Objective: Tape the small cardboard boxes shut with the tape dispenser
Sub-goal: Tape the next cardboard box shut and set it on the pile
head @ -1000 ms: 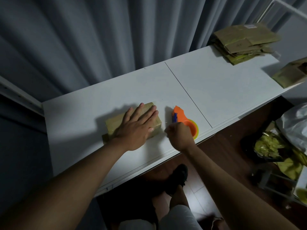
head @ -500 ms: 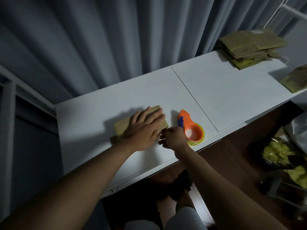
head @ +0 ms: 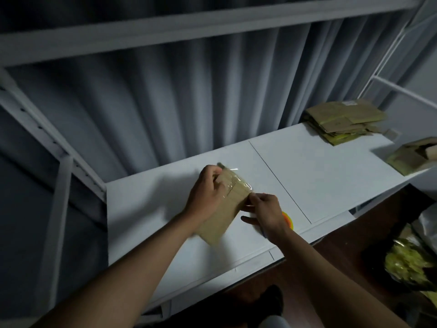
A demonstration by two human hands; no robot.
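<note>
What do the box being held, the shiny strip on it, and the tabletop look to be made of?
Box: plain brown cardboard, matte, with a folded flap edge showing.
Strip: clear plastic tape, glossy; it catches a highlight and the brown shows through.
Tabletop: smooth white panels, probably laminated board; a seam runs between them.

Two hands showing: left hand (head: pixel 206 194), right hand (head: pixel 266 213). One small cardboard box (head: pixel 224 209) being held. One tape dispenser (head: pixel 288 220) peeking out. One flattened-box stack (head: pixel 344 120) lying. One open box (head: pixel 412 157) sitting apart.
</note>
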